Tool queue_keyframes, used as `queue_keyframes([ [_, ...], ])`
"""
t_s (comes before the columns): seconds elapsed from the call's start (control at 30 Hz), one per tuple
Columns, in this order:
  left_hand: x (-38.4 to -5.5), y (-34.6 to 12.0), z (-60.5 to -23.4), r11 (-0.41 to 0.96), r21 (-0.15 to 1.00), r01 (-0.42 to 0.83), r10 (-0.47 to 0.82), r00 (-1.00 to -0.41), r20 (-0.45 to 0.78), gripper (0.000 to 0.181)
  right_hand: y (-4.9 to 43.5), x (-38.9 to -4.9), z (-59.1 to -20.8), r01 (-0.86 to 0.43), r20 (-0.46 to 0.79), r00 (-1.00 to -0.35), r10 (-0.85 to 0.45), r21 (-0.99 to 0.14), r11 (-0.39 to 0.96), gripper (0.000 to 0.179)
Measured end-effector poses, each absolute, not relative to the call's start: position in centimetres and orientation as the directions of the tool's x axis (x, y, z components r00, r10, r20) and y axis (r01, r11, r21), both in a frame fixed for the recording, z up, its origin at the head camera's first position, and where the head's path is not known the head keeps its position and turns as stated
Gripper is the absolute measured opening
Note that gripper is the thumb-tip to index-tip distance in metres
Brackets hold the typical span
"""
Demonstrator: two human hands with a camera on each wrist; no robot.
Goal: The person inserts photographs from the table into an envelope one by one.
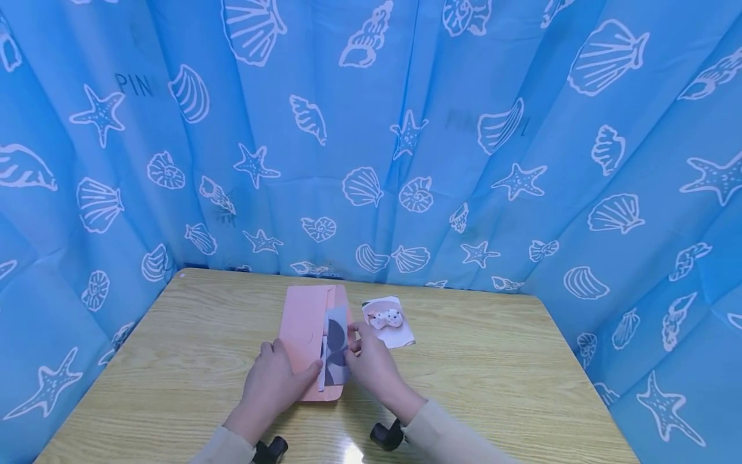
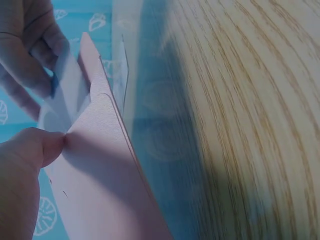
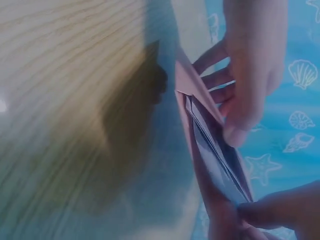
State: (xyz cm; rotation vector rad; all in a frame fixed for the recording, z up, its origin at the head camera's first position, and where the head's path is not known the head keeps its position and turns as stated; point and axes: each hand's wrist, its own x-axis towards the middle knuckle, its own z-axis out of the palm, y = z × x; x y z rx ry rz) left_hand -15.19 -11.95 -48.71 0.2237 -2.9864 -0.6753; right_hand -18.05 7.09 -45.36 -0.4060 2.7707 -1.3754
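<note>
A pink envelope (image 1: 300, 316) is held up over the table, its flap side facing right. My left hand (image 1: 275, 381) grips it from the left, thumb on the front by the opening. Inside sits a grey-and-white patterned paper (image 1: 337, 345), partly showing at the mouth. My right hand (image 1: 373, 361) pinches the right edge, at the paper and flap; exactly which layers its fingers hold cannot be told. In the right wrist view, folded paper layers (image 3: 215, 145) show between the envelope's walls, with my left hand (image 3: 250, 65) above and my right hand (image 3: 285, 212) below.
A white card (image 1: 399, 337) with a picture of a spotted bow-like item lies right of the envelope on the wooden table (image 1: 475, 374). A blue shell-print curtain (image 1: 371, 154) hangs behind the table. Black wrist devices (image 1: 386, 435) are near the front.
</note>
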Motion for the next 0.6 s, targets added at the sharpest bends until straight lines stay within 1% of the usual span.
queue_keyframes([
  [0.13, -15.2, -11.9, -48.7, 0.887, 0.441, -0.134, -0.160, -0.987, 0.023, 0.104, 6.9, -18.1, -46.0, -0.208, 0.082, -0.968, -0.238, -0.794, 0.572, 0.041],
  [0.27, -15.3, -11.9, -48.8, 0.887, 0.442, -0.135, -0.158, -0.987, 0.017, 0.104, 6.5, -18.2, -46.7, -0.182, 0.057, -0.968, -0.245, -0.832, 0.525, 0.040],
  [0.6, -15.3, -11.7, -48.6, 0.886, 0.444, -0.130, -0.152, -0.988, 0.014, 0.102, 5.6, -18.1, -47.6, -0.166, 0.050, -0.968, -0.247, -0.863, 0.478, 0.040],
])
